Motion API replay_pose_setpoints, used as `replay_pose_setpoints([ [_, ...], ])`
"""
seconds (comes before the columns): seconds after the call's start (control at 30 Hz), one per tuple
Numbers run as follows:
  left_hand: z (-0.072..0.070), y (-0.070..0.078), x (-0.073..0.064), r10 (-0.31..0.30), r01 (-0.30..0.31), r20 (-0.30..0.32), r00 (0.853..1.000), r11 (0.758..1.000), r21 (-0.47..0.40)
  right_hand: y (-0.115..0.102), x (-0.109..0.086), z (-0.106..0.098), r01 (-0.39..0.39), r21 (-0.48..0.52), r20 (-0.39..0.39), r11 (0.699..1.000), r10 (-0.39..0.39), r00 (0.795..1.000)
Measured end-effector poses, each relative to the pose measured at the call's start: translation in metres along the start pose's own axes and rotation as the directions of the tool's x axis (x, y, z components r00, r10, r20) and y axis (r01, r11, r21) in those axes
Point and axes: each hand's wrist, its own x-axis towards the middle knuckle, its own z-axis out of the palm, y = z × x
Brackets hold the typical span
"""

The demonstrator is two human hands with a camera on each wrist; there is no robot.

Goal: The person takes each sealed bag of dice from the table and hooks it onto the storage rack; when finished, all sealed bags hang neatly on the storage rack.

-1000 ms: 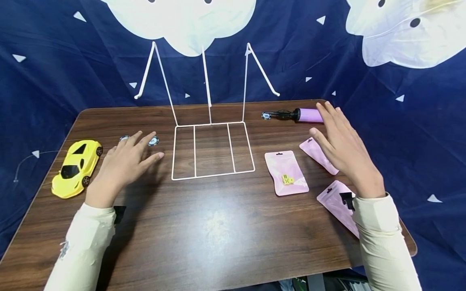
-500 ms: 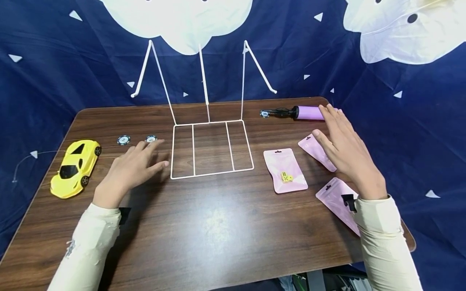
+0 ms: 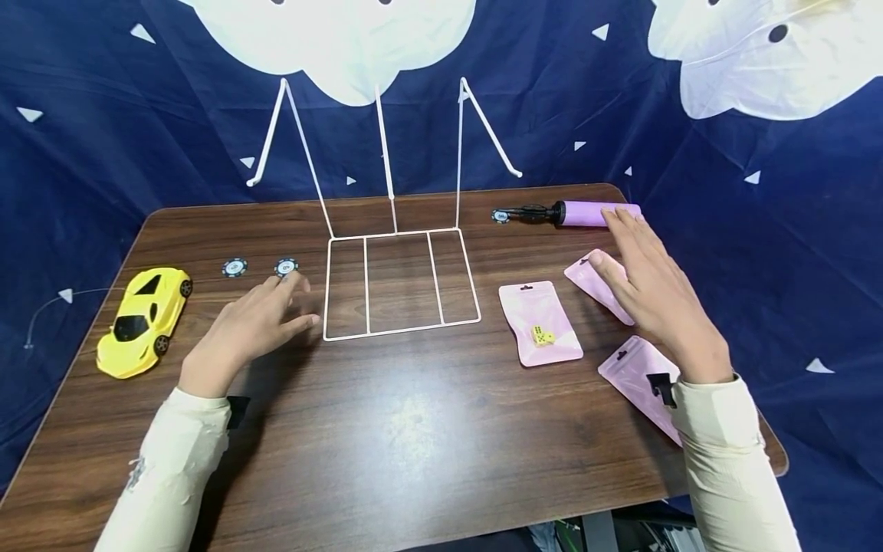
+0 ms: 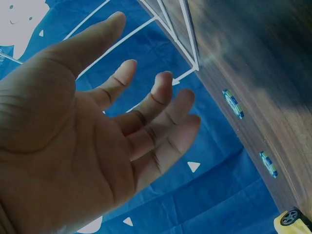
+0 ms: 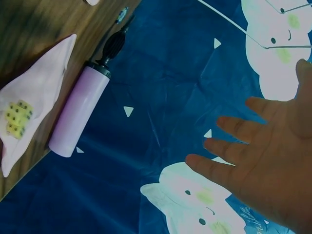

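above the brown table point(image 3: 414, 475), the left hand point(image 3: 243, 328) is held empty with fingers loosely bent, near a blue-rimmed chip point(image 3: 285, 266); the right hand point(image 3: 657, 295), fingers straightened, likewise empty, is held near a purple pump point(image 3: 582, 214) and pink pouch point(image 3: 595, 284).

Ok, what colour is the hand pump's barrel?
The barrel is light purple; the right wrist view shows it best.

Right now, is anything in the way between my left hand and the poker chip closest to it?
Nothing visible: the left wrist view shows no object between your left hand and the nearest chip. The white wire rack stands to the chip's right, outside that path.
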Motion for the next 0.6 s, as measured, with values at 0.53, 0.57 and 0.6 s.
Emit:
replay_pose_setpoints([
  [0.53, 0.013, -0.006, 0.008, 0.036, -0.033, 0.079, 0.996, 0.998, -0.046, 0.02, -0.029, 0.007, -0.068, 0.057, 0.025, 0.996, 0.067, 0.997],
  [0.57, 0.014, -0.006, 0.009, 0.039, -0.035, 0.083, 0.996, 0.998, -0.049, 0.021, -0.03, 0.008, -0.069, 0.059, 0.027, 0.996, 0.067, 0.997],
  [0.6, 0.014, -0.006, 0.01, 0.041, -0.037, 0.087, 0.995, 0.998, -0.052, 0.022, -0.031, 0.008, -0.07, 0.061, 0.03, 0.996, 0.069, 0.997],
])
